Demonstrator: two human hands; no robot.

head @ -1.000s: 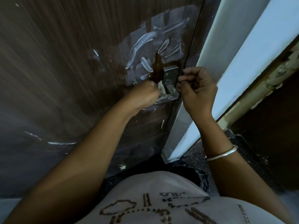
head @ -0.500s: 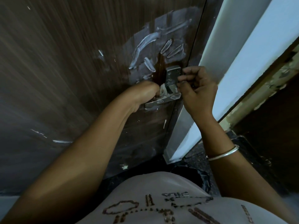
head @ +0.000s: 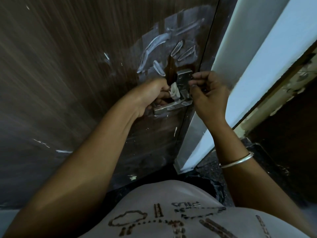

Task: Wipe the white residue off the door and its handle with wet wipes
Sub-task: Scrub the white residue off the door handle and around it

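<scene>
A dark wood door carries smeared white residue above its metal lever handle. The handle's back plate sits near the door's edge. My left hand grips a crumpled white wet wipe and holds it against the handle where the lever meets the plate. To the right, my right hand has its fingers curled around the door's edge beside the plate. A few white streaks remain on the lever and below it.
A white door frame runs up the right side, with a chipped wall edge beyond it. Dark speckled floor shows below the frame. More small white marks lie low on the door's left part.
My left hand has slid the wipe a little along the handle toward the plate, uncovering more of the lever. My right hand stays at the door's edge.
</scene>
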